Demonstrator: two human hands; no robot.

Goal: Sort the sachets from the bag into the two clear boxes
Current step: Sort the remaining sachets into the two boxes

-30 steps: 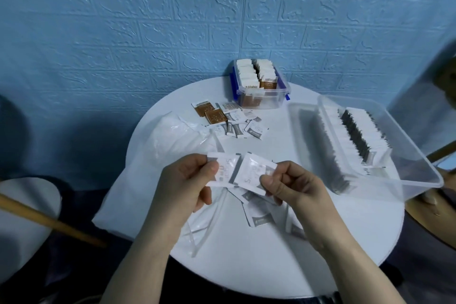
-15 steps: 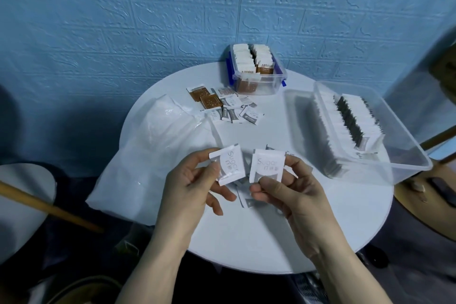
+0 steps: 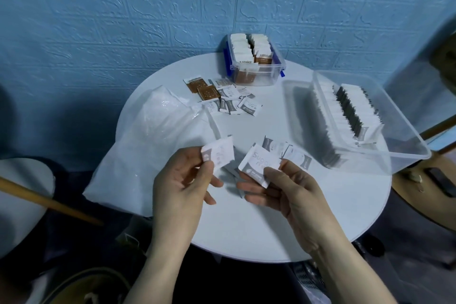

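Each hand holds one small white paper sachet with a grey band above the near middle of the round white table (image 3: pixel 246 229). The left hand (image 3: pixel 182 180) pinches its white-and-grey sachet (image 3: pixel 218 154) between thumb and fingers, the grip clamped on its lower corner, the packet tilted and blurred. The right hand (image 3: pixel 288 186) pinches the other white-and-grey sachet (image 3: pixel 257 165) by its lower right edge, the printed face up, its long axis running up and to the left.

The large clear plastic box (image 3: pixel 404 145), with rows of like white-and-grey sachets standing on edge, lies to the right and a little beyond, so the right hand is plainly the nearer. The small clear box with blue clips (image 3: pixel 256 74), holding brown-and-white sachets, stands at the far edge. The crumpled white plastic bag (image 3: pixel 148 150) lies to the left, and loose sachets (image 3: pixel 229 101) remain unsorted between bag and small box, with a few more under the hands.
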